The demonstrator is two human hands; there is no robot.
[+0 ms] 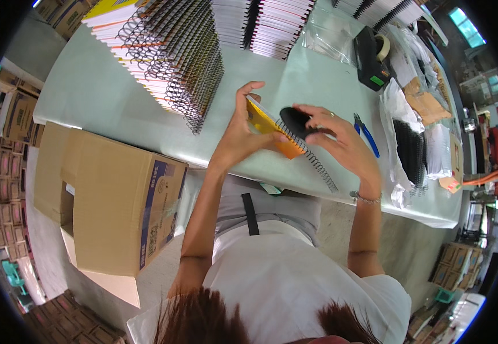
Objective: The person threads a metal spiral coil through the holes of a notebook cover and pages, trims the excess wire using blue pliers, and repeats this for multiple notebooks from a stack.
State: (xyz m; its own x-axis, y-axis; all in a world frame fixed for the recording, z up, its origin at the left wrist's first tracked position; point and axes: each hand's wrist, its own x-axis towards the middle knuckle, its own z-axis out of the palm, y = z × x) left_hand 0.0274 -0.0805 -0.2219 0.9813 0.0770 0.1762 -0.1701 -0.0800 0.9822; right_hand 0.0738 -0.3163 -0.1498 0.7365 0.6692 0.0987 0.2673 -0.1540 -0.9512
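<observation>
My left hand (pixel 238 135) is closed around a small notebook (pixel 263 123) with a yellow cover, tilted above the near side of the table. A dark spiral coil (pixel 321 169) runs along the notebook's right edge, and a long end of it sticks out past the lower corner. In the fingers of my right hand (pixel 343 140) is a black rounded object (pixel 295 121), pressed against or very near the coil. Its exact kind is hard to make out. Blue-handled pliers (pixel 367 136) lie on the table just right of my right hand.
A tall stack of spiral-bound notebooks (pixel 174 63) stands at the far left, with more bound stacks (pixel 277 26) behind. A black tape dispenser (pixel 370 63) and a bundle of black coils (pixel 408 152) sit at the right. Left of my legs is a cardboard box (pixel 111 200).
</observation>
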